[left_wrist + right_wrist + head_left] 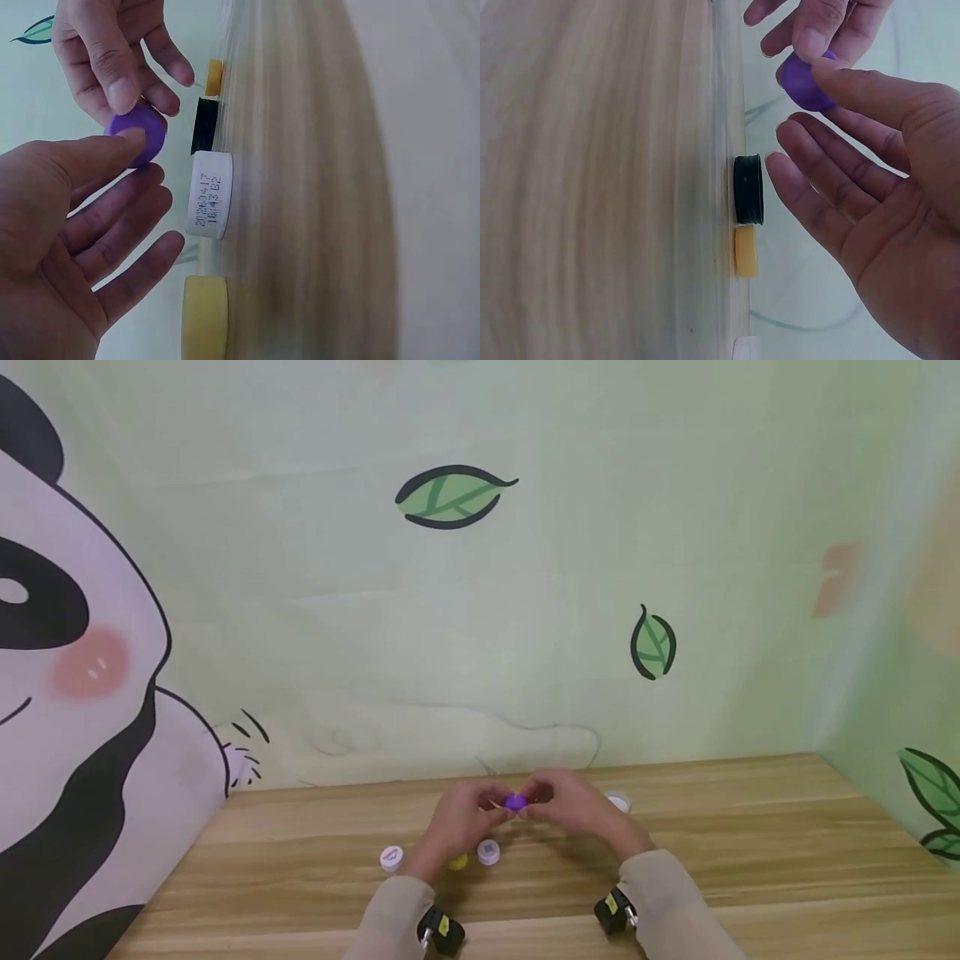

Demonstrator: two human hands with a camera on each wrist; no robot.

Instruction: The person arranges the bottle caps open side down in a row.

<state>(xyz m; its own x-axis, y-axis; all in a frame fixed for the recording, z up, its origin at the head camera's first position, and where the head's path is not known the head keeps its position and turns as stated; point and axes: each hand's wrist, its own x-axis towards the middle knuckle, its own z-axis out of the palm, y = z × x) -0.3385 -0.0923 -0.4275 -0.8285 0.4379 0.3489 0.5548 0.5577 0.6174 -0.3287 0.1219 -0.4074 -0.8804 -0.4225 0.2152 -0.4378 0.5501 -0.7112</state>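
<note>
A round purple bottle cap [515, 802] is held up above the wooden table between both hands. My left hand [457, 818] pinches one side of it with thumb and forefinger; the other fingers are spread loosely in the left wrist view. On the opposite side, the thumb and fingers of my right hand [570, 806] grip the same cap [802, 82]. Below the left hand stand a white cap [488, 852] with a grey mark on top and a yellow cap [458, 862], partly hidden by the wrist.
Another white cap [392, 858] lies left of the left wrist. A white round piece [618, 802] shows behind the right wrist. Wrist views also show a dark ridged cap [748, 190] and an orange cap [746, 251] on the table [750, 827]. A printed cloth wall stands behind.
</note>
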